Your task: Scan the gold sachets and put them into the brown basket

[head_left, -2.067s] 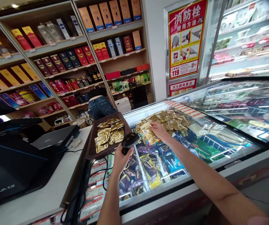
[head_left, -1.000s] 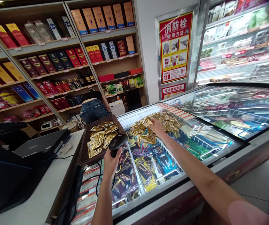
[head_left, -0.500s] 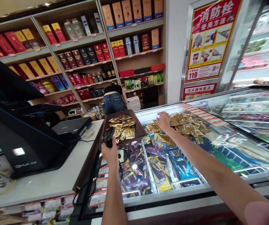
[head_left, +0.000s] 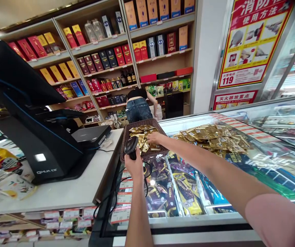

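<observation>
The left hand (head_left: 134, 165) has its fingers wrapped round the handle of a black barcode scanner (head_left: 131, 145), seen against the near left part of a brown woven basket (head_left: 126, 133); the basket sits at the far left corner of the freezer (head_left: 188, 236), next to the right edge of the desk (head_left: 80, 192); the right hand (head_left: 156, 138) is over the basket, its fingers bent down onto gold packets (head_left: 142, 140), and whether they grip one I cannot tell; a wide heap of gold packets (head_left: 214, 138) lies near the freezer's far edge, pale labels showing, print too small to read; price tags (head_left: 125, 198) line the freezer's left edge, one seeming to read 2.00; the black terminal (head_left: 44, 151) on the desk is lettered QIHUA, its last characters unclear; beyond, a red poster (head_left: 252, 44) reads 使用方法 and 119, and the sign (head_left: 235, 99) below it reads 灭火器放置点
</observation>
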Demonstrator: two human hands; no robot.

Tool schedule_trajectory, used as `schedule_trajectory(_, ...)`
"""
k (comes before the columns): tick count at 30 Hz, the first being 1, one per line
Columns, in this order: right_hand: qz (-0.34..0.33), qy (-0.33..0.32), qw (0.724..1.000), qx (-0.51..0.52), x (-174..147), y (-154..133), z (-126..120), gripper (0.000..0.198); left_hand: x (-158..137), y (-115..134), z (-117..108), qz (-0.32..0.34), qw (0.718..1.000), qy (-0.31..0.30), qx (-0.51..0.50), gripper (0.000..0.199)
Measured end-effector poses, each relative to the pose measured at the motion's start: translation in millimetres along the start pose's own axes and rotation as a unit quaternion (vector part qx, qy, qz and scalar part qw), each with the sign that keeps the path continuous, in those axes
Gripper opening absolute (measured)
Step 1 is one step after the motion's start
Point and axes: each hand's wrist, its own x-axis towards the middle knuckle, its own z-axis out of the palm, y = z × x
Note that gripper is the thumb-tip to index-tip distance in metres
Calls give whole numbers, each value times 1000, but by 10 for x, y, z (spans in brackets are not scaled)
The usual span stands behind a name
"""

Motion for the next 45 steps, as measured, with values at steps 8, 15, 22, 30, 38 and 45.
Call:
schedule_trajectory(8,98,148,950,257,-261,70,-211,8,-21,40,2,-10,1000,-16,1,51)
schedule_trajectory(15,323,328,727,510,-854,-34,-202,21,-111,163,76,-16,996,-76,-40,49)
schedule_trajectory(22,429,355,587,588,-1873,-189,-123,30,-265,195,187,13,970,-228,-86,44)
schedule_trajectory(30,500,361,508,602,-2385,-405,148,33,-524,228,299,23,900,-427,-84,40)
schedule_trajectory(38,505,361,535,573,-2376,-428,116,30,-615,292,323,13,887,-459,-48,41)
schedule_trajectory(45,501,363,558,553,-2403,-423,186,34,-687,405,285,10,896,-442,-47,44)
